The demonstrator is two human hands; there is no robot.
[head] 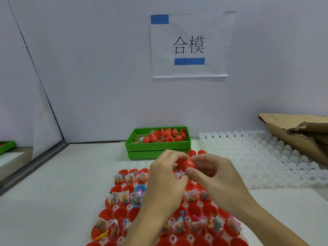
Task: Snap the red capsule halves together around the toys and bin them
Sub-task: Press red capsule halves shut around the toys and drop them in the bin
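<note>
Red capsule (186,164) pinched between curled fingers of left hand (165,178) and right hand (213,174).

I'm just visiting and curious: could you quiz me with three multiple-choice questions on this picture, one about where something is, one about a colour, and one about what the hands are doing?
1. Where does the green bin stand?
A. Against the wall, beyond the hands
B. On the crumpled cardboard
C. At the near edge, under the wrists

2. What colour is the odd capsule half among the red ones in the filled tray?
A. Yellow
B. Blue
C. Black

3. What are the two hands doing?
A. Lying flat on the table
B. Both holding one red capsule between them
C. Lifting the empty white tray

Answers:
1. A: the bin sits at the foot of the wall, past the hands, with red capsules in it.
2. B: one light blue half shows left of the left hand.
3. B: the left hand and the right hand pinch the red capsule above the tray.
</note>
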